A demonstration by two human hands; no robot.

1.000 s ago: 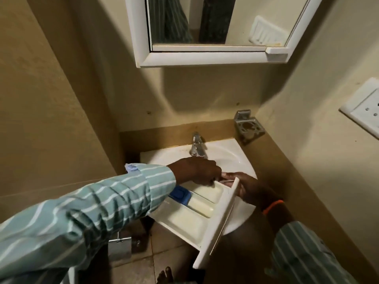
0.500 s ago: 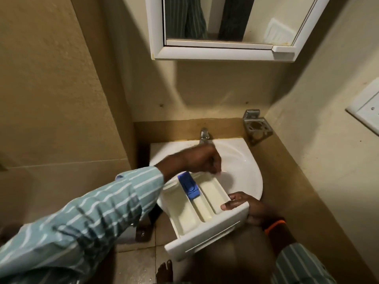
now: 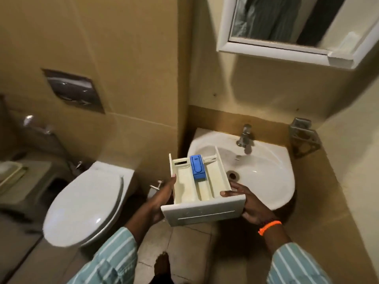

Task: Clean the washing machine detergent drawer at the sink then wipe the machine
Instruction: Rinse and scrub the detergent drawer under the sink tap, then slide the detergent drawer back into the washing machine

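the cream plastic detergent drawer with a blue softener insert (image 3: 202,181) is sitting level at centre frame, its back end over the left rim of the white ceramic corner sink (image 3: 266,175), its white front panel hanging out past the basin. half a second ago only one hand was gripping it while the other worked inside; now the left hand (image 3: 162,197) is cradling its left wall and the right hand (image 3: 248,203) is clasping the front right corner. the chrome tap (image 3: 244,136) is showing no water, so the rinsing is probably ending and the drawer is likely heading back to the machine. a white toilet (image 3: 86,203) is lying lower left.
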